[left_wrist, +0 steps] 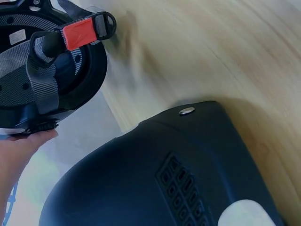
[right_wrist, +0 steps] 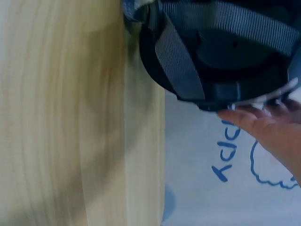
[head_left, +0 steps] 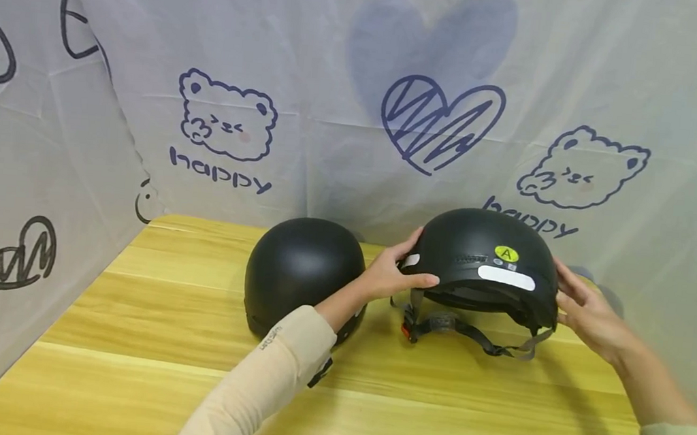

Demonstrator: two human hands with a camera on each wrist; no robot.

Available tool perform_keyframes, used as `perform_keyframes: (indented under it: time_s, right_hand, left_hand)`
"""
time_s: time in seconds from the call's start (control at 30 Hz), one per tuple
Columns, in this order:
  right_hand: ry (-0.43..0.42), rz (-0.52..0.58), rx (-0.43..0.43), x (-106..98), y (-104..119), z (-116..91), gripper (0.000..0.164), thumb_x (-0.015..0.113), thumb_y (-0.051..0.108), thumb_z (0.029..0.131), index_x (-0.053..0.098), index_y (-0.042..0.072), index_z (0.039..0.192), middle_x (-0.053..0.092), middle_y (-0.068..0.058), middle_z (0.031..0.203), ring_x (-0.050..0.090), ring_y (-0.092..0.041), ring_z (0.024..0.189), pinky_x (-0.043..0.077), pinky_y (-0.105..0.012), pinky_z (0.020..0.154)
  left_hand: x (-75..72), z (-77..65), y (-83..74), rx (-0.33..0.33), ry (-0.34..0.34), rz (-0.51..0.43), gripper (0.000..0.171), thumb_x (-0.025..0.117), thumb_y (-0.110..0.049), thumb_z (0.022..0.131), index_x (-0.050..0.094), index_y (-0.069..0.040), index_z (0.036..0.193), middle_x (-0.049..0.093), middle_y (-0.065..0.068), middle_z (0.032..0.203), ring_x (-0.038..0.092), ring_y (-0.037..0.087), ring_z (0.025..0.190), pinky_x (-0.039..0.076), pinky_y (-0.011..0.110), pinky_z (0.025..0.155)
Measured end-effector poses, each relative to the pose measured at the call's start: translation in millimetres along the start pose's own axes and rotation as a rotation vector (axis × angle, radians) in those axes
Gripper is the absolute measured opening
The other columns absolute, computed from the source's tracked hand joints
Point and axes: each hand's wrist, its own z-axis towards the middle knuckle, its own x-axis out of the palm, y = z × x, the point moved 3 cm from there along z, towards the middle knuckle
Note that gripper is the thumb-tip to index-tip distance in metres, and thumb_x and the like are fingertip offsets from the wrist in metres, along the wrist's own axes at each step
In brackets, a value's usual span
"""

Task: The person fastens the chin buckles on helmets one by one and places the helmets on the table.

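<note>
A black helmet [head_left: 464,233] with a yellow "A" sticker [head_left: 507,254] and a white reflective strip is held above the table between both hands. My left hand [head_left: 387,272] grips its left side, thumb along the lower rim. At the opposite side my right hand [head_left: 592,319] holds the shell near the edge. Chin straps hang below, with a red buckle [left_wrist: 80,34] in the left wrist view. The right wrist view shows the grey webbing [right_wrist: 178,61] and dark inside. A second black helmet [head_left: 298,268] sits on the table, partly behind my left forearm.
The wood-grain table [head_left: 148,338] ends against a pale cloth backdrop [head_left: 336,59] printed with bears and hearts. Another cloth [head_left: 26,172] hangs along the left side. A black strap end [head_left: 320,372] pokes out beside the standing helmet.
</note>
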Motion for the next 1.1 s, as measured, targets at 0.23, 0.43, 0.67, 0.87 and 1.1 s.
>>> perform_keyframes:
  time_s: [0.23, 0.43, 0.67, 0.87, 1.1]
  right_hand:
    - [-0.113, -0.145, 0.023, 3, -4, -6, 0.07, 0.046, -0.003, 0.094, 0.002, 0.004, 0.148, 0.042, 0.024, 0.133, 0.05, 0.01, 0.111, 0.045, -0.01, 0.086]
    - [-0.139, -0.341, 0.098, 8, -7, -14, 0.084, 0.058, -0.007, 0.086, 0.002, 0.0, 0.148, 0.035, 0.018, 0.142, 0.047, 0.017, 0.107, 0.045, -0.007, 0.082]
    - [-0.137, -0.536, 0.153, 21, -8, -23, 0.103, 0.069, -0.005, 0.077, 0.002, 0.019, 0.151, 0.005, -0.01, 0.157, 0.036, 0.024, 0.11, 0.036, 0.0, 0.087]
    - [-0.131, -0.587, 0.054, 37, -15, -29, 0.115, 0.076, -0.008, 0.066, 0.002, 0.016, 0.151, 0.012, 0.02, 0.151, 0.03, 0.025, 0.114, 0.033, 0.002, 0.089]
    - [-0.196, -0.707, 0.047, 48, -23, -34, 0.122, 0.082, -0.004, 0.059, 0.005, 0.017, 0.151, 0.015, 0.031, 0.143, 0.025, 0.027, 0.114, 0.033, 0.003, 0.087]
  left_hand:
    - [1.2, -4.3, 2.0, 0.005, 0.04, 0.078, 0.099, 0.07, -0.058, 0.071, 0.005, -0.045, 0.145, 0.019, 0.001, 0.155, 0.025, 0.024, 0.141, 0.029, 0.047, 0.111]
    - [3.5, -12.0, 5.4, 0.005, 0.074, 0.148, 0.106, 0.078, -0.031, 0.073, 0.002, -0.044, 0.145, 0.017, 0.001, 0.156, 0.026, 0.024, 0.14, 0.032, 0.047, 0.109]
    - [8.3, -24.7, 15.6, 0.055, 0.137, 0.253, 0.119, 0.083, -0.033, 0.067, -0.007, -0.043, 0.145, 0.012, 0.001, 0.157, 0.035, 0.012, 0.044, 0.041, 0.024, 0.056]
    - [15.3, -35.8, 26.2, 0.103, 0.121, 0.322, 0.13, 0.087, -0.037, 0.059, -0.01, -0.036, 0.146, 0.007, -0.002, 0.157, 0.054, 0.018, 0.118, 0.043, 0.036, 0.101]
    - [19.1, -43.5, 35.2, 0.148, 0.12, 0.32, 0.133, 0.088, -0.034, 0.057, -0.009, -0.032, 0.148, 0.004, -0.003, 0.157, 0.016, 0.019, 0.143, 0.026, 0.045, 0.113]
